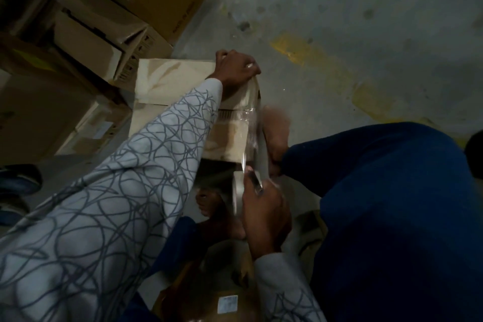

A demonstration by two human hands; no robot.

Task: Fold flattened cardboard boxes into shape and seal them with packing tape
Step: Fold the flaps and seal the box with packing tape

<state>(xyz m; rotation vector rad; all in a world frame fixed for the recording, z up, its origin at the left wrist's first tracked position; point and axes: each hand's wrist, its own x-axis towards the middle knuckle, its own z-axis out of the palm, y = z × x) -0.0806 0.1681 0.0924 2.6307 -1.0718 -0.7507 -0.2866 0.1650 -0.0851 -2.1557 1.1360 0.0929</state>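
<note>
Sealing is the step in hand: we stretch a clear tape strip (pixel 248 125) over the top of the box (pixel 170 81), which sits on the floor (pixel 366 21) just in front of us; our left hand (pixel 235 70) curls over the box's far edge, pinning the strip's end there; our right hand (pixel 264 206) grips the tape roll (pixel 237 191) at the near end, the strip taut between the hands. Next, we judge, the strip must be laid flat along the seam, rubbed down and torn off; a slack pull could wrinkle it. Stacked cartons (pixel 88 34) at left look closed; their contents, and our box's, are hidden.
</note>
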